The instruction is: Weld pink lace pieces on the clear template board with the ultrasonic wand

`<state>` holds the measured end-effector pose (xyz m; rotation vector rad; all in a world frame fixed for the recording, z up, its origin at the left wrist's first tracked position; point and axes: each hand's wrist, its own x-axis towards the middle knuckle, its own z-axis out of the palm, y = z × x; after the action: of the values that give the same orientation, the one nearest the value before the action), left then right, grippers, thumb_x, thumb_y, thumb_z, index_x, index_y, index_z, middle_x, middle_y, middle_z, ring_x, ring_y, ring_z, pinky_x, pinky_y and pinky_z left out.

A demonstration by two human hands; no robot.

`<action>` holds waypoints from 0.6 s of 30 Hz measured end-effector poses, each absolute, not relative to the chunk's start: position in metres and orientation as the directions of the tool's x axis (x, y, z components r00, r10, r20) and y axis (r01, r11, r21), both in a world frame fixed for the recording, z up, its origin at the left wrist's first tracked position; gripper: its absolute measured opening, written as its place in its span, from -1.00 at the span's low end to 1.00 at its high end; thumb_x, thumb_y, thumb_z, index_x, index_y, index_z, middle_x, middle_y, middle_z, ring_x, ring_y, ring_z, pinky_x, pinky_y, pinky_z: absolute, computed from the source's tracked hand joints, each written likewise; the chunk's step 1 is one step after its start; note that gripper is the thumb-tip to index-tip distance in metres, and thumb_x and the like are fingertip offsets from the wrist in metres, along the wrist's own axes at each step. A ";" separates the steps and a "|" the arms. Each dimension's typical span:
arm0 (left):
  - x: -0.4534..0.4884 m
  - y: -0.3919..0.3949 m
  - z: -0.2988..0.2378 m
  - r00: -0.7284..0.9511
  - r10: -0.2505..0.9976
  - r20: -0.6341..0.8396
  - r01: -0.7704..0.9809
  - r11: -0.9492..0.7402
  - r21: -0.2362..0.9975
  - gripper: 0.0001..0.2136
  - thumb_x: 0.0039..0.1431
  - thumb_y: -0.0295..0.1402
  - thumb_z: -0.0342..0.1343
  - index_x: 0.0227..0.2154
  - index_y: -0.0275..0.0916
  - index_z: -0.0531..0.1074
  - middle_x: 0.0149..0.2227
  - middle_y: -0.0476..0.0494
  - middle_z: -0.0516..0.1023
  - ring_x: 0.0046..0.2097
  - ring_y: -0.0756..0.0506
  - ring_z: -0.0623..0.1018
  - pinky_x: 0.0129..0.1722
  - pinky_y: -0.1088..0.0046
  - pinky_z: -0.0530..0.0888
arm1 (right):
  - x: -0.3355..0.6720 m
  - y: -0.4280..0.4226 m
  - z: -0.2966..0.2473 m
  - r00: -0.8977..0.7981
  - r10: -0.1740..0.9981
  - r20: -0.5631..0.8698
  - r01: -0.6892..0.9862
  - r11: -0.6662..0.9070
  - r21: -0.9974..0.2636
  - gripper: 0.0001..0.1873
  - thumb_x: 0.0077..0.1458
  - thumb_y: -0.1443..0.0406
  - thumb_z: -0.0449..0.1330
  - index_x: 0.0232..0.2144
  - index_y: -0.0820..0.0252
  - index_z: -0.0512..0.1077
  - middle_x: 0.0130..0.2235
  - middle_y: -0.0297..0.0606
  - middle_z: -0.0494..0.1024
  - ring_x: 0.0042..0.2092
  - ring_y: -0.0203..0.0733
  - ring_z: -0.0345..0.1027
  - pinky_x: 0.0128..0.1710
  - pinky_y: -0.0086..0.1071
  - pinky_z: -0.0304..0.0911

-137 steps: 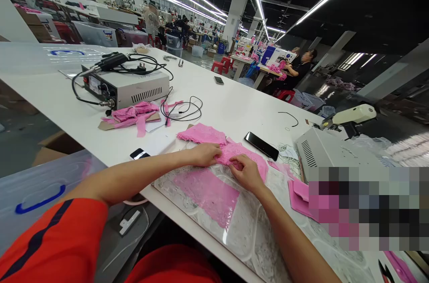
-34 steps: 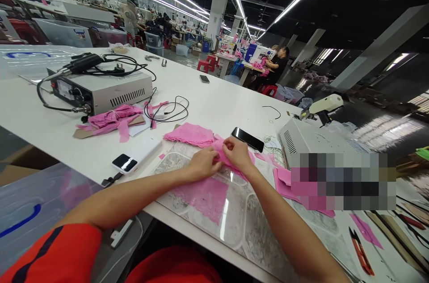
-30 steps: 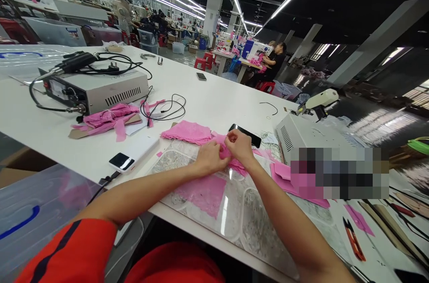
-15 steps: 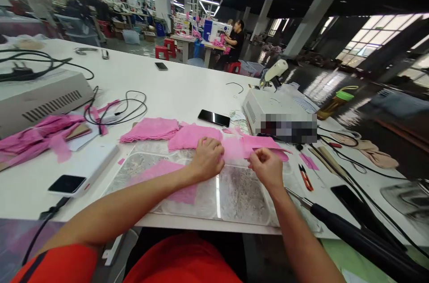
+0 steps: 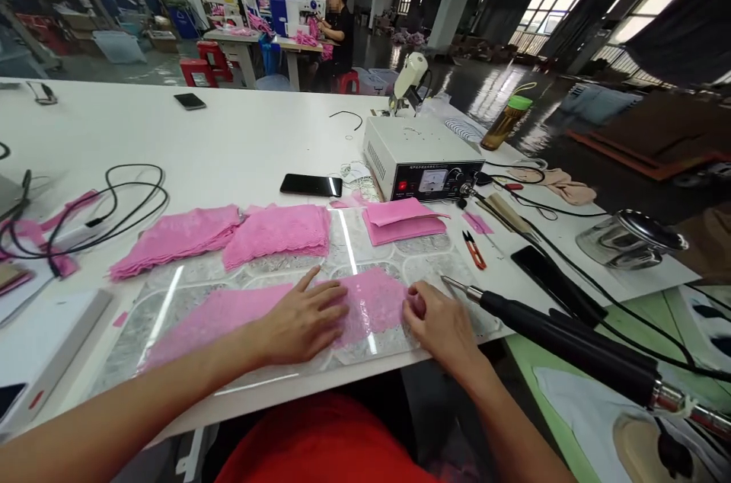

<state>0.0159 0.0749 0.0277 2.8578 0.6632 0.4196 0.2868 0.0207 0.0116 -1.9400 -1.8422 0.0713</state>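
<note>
My left hand [image 5: 308, 315] lies flat on thin pink fabric, fingers spread. That lace-like pink fabric piece [image 5: 374, 296] rests on a clear sheet over a marbled mat [image 5: 426, 270]. Its right edge is between the curled fingers of my right hand [image 5: 437, 315], the fingertips partly hidden. More sheer pink fabric [image 5: 217, 319] reaches out to the left beneath my left forearm. Behind my hands sit two stacks of pink pieces, a left stack [image 5: 177, 235] and a middle stack [image 5: 279, 231]. A folded pink pile [image 5: 403, 220] lies further right.
A black pen-like tool with a metal tip [image 5: 548, 334] lies close to my right hand. Orange-handled thread snips [image 5: 474, 251], a phone [image 5: 311, 185], a control box [image 5: 422, 151] with cables and a glass jar [image 5: 628, 239] stand around. Across the room, a person [image 5: 336, 33] sits at a sewing machine.
My view has turned right. Both hands have come nearer the table's front edge, away from the stacks, and a sheer pink piece now lies flat between them on the mat.
</note>
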 end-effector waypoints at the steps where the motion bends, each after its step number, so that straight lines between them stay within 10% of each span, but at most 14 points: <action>1: 0.015 0.077 0.027 0.862 0.455 0.223 0.410 -0.885 0.220 -0.75 0.31 -0.32 -0.05 -0.05 -0.17 0.45 0.11 -0.20 0.46 0.20 -0.17 0.38 0.33 0.01 -0.10 | 0.290 0.021 0.008 0.105 0.957 0.269 0.945 -0.012 -0.328 -0.92 0.02 0.26 0.09 -0.43 0.08 0.38 -0.56 -0.34 0.45 -0.55 -0.24 0.27 -0.51 -0.37 -0.06; 9: 0.044 0.114 0.042 0.823 0.526 0.216 0.441 -0.830 0.343 -0.81 0.26 -0.40 0.00 -0.28 -0.22 0.53 -0.18 -0.15 0.58 -0.16 -0.09 0.55 0.08 0.23 0.36 | 0.316 0.030 0.006 0.117 0.950 0.290 0.837 0.062 -0.543 -0.90 0.04 0.31 0.06 -0.42 0.10 0.38 -0.54 -0.35 0.45 -0.50 -0.24 0.32 -0.45 -0.37 0.15; 18: 0.138 0.213 0.048 0.574 0.773 0.271 0.662 -0.632 0.403 -0.77 0.36 -0.40 -0.08 -0.13 -0.26 0.48 -0.08 -0.21 0.51 -0.03 -0.12 0.49 -0.01 0.25 0.45 | 0.308 0.122 0.029 0.137 0.840 0.525 0.779 0.236 -0.580 -0.74 0.05 0.35 0.01 -0.29 0.18 0.49 -0.25 -0.17 0.56 -0.24 -0.15 0.40 -0.20 -0.27 0.29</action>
<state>0.1379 0.2132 0.0476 2.5499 1.1880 0.6241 0.3082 0.1223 0.0289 -1.5373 -1.6345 0.0867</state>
